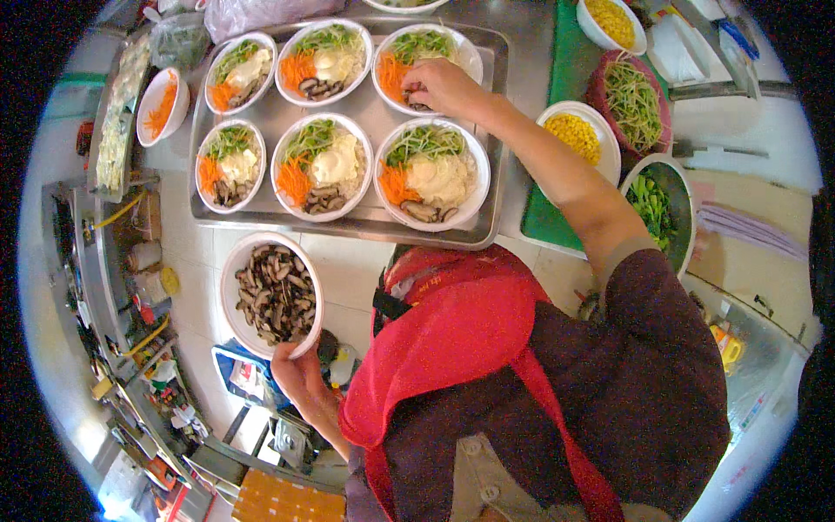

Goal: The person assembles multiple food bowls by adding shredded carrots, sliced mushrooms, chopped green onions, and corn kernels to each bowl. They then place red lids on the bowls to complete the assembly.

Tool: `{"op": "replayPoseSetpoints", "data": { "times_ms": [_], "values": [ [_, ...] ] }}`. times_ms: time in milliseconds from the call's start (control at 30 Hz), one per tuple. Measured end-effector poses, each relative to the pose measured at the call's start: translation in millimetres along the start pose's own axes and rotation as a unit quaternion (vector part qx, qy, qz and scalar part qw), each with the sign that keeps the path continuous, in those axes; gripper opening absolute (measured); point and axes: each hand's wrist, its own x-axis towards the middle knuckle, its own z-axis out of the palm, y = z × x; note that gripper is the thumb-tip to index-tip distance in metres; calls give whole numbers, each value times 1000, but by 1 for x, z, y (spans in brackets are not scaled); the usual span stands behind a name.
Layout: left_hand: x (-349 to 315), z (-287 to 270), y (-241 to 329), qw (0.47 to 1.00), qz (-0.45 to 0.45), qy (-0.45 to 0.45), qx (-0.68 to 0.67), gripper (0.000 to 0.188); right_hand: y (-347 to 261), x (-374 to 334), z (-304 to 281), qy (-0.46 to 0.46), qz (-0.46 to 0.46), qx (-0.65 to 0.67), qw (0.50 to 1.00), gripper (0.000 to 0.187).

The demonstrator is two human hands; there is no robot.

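Note:
My left hand [300,376] grips the rim of a white bowl [228,309] filled with dark sliced mushrooms [277,294], held in front of a metal tray [348,228]. My right hand [445,89] reaches into the far right bowl [471,63] on that tray. Its fingers are pinched together on mushroom slices [418,106] at the bowl's near side, partly hiding them. Several white bowls stand in two rows, with green sprouts, carrot shreds and a creamy topping. The near right bowl [432,178] also shows mushrooms at its near edge.
A carrot bowl [160,117] stands left of the tray. On the right, a green board [544,209] bears a corn bowl [574,137]; beside it are a pink basket of sprouts [633,106] and a bowl of leafy greens [651,209]. Plastic bags [261,16] lie behind the tray.

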Motion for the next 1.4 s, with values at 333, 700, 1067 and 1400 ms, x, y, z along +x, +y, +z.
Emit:
{"op": "replayPoseSetpoints", "data": {
  "times_ms": [333, 700, 1067, 1400],
  "values": [
    [-8, 33, 25, 994, -52, -5, -91, 54, -136, 12, -27, 59, 5, 219, 974, 15],
    [-15, 101, 49, 981, -71, -164, -77, 60, -212, -21, 28, -168, -233, 77, 955, 18],
    [-3, 58, 44, 992, -60, -111, 11, 54, -246, -51, 66, -16, -146, 150, 978, 10],
    [10, 50, 31, 978, -111, -175, -21, 68, -228, -62, 47, 61, -25, 353, 933, 16]
  ]
}}
